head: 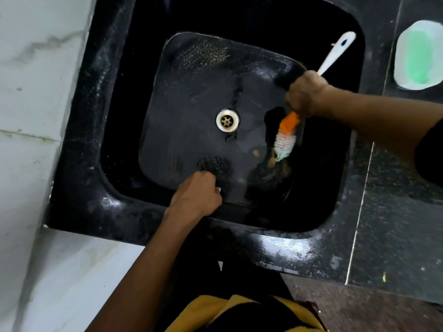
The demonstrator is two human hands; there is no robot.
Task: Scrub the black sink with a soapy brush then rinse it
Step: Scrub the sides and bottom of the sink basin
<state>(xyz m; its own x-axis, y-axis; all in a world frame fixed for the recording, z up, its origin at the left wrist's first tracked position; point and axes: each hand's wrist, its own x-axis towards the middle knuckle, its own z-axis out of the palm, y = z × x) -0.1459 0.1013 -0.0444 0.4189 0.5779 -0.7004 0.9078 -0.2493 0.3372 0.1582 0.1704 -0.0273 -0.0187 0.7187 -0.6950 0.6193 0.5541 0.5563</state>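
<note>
The sink [112, 149] is shiny black. The brush [286, 137] has a white handle with orange and pale green bristles. Beside the sink, the counter [393, 212] is speckled black.

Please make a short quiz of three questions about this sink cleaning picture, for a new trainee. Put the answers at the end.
1. True or false: the right hand holds the brush with its bristles down in the black sink.
2. Where is the left hand? A) on the brush handle B) closed, at the near edge of the sink C) on the green container
3. Fill in: the drain lies to the ____ of the bristles in the picture.

Key: 1 true. 2 B. 3 left.
</note>
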